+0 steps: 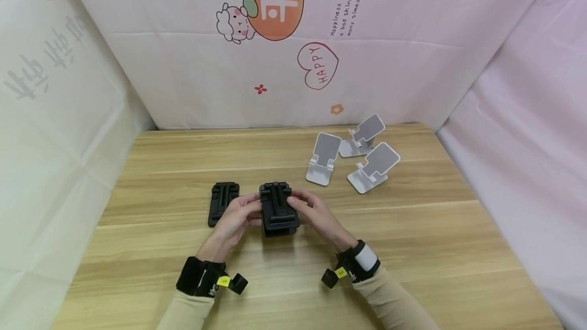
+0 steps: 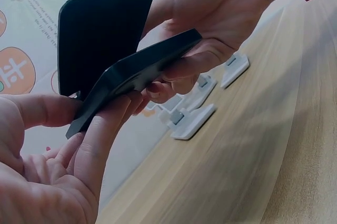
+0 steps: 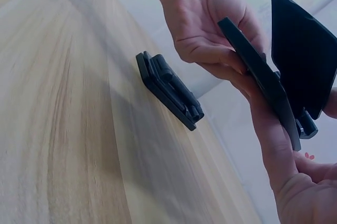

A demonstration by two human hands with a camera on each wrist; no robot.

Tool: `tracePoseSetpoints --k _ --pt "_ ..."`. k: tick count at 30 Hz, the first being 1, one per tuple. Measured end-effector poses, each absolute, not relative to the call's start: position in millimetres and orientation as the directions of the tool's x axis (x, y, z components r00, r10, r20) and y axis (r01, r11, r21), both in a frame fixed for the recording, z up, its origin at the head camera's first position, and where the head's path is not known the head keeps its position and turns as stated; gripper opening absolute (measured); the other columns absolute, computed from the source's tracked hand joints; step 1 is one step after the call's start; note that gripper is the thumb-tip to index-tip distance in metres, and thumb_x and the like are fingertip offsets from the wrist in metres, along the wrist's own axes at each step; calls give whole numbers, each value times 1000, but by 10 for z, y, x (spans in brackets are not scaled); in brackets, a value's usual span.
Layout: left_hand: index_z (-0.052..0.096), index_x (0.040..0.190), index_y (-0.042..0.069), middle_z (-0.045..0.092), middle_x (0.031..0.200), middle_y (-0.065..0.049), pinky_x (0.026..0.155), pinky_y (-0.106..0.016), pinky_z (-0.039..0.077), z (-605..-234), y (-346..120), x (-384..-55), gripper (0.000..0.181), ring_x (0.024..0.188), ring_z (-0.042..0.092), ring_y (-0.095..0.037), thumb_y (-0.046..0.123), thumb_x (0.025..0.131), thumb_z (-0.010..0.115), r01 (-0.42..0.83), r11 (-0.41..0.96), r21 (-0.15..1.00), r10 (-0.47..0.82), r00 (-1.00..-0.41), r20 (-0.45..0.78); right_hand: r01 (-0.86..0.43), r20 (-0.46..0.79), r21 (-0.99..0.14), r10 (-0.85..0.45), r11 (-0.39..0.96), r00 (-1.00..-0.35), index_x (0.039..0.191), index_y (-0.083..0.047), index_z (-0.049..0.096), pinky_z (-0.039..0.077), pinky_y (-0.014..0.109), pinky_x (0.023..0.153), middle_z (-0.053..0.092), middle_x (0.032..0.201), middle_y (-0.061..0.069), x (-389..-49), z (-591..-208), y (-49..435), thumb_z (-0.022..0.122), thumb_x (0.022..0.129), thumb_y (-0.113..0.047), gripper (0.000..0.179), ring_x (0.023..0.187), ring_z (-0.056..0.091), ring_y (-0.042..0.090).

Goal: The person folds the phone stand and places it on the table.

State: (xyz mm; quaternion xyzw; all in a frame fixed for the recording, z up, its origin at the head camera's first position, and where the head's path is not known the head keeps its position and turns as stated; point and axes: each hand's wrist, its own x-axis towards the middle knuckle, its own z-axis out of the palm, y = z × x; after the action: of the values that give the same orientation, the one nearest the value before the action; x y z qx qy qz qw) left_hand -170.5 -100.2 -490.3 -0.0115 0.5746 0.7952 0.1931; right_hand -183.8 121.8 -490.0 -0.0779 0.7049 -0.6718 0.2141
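Note:
Both hands hold a black folding phone stand (image 1: 278,209) above the middle of the table. Its two plates stand apart in a narrow V, joined at a hinge, as the wrist views show. My left hand (image 1: 235,220) grips the left side, with thumb and fingers near the hinge end in the left wrist view. From the right, my right hand (image 1: 321,219) pinches the opposite edge, its thumb on the upper plate and its fingers under the base plate (image 2: 142,68). A second black phone stand (image 3: 167,89), folded flat, lies on the table just left of my left hand.
Three white phone stands with grey pads, an upright one (image 1: 326,150), a back one (image 1: 369,129) and a front right one (image 1: 381,159), are unfolded at the back right of the wooden table (image 1: 183,152). A printed cloth (image 1: 202,80) hangs behind the table.

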Motion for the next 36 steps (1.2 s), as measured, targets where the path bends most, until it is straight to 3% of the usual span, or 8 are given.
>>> tracePoseSetpoints --k 8,12,16,21,36 --pt "34 140 -11 72 87 -2 71 -29 58 -4896 -1001 -1724 51 78 68 -16 0 92 44 -362 -345 866 272 -922 -277 186 -183 -982 -373 27 -910 136 -2 44 56 30 71 53 122 17 -1825 -4917 1198 54 94 -39 57 92 62 19" --pt "36 138 -12 72 85 0 72 -32 58 -4870 -1001 -1721 50 76 68 -16 9 95 47 -359 -359 862 276 -923 -269 199 -186 -980 -368 4 -911 136 0 44 56 29 69 53 121 18 -1830 -4925 1193 54 94 -37 56 90 62 18" --pt "41 136 -11 72 88 2 73 -32 58 -4857 -1005 -1716 53 77 67 -15 20 94 55 -351 -322 879 270 -924 -270 202 -183 -979 -367 -15 -912 135 2 43 57 30 70 52 121 20 -1832 -4913 1185 54 95 -35 56 92 62 18" --pt "39 139 -8 71 95 1 76 -31 57 -4869 -1006 -1718 60 82 67 -15 21 90 61 -351 -276 895 270 -922 -279 210 -187 -977 -356 -25 -915 134 0 44 57 33 70 53 119 18 -1831 -4923 1178 55 94 -35 55 88 62 18" --pt "43 137 -7 71 99 -3 75 -32 57 -4874 -1004 -1722 55 82 68 -17 15 90 61 -353 -253 901 266 -921 -286 208 -180 -977 -346 -44 -921 132 -2 46 57 35 70 55 115 15 -1819 -4959 1168 58 93 -32 51 83 61 16"
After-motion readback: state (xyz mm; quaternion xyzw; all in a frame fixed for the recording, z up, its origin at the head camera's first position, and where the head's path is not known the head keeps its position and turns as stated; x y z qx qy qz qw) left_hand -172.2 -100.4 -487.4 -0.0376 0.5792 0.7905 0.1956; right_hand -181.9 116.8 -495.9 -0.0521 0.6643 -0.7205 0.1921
